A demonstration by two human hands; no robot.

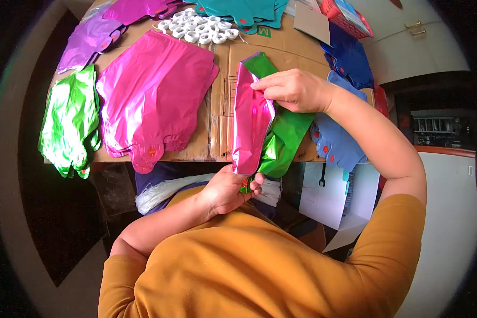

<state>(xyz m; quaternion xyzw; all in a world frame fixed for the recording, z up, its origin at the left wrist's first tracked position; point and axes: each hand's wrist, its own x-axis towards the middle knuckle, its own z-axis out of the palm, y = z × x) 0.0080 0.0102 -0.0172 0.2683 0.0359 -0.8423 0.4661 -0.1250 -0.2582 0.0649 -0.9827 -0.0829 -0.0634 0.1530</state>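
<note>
A shiny pink foil balloon (247, 127), flat and folded lengthwise, lies over a flat green foil balloon (286, 139) at the table's front edge. My left hand (229, 191) is closed around their lower ends, close to my body. A bit of green foil shows between its fingers. Higher up, my right hand (299, 91) pinches the pink foil's edge between thumb and fingers, with the green foil beneath. To the left, a large stack of flat pink foil balloons (156, 90) rests on the cardboard, its rounded tabs over the front edge.
Cardboard (222, 58) covers the table. Bright green foil (69, 119), purple foil (87, 42), teal foil (244, 10) and blue foil (339, 130) lie around its sides. White ribbon coils (199, 25) sit at the back. Below the front edge hangs a white strand bundle (159, 197).
</note>
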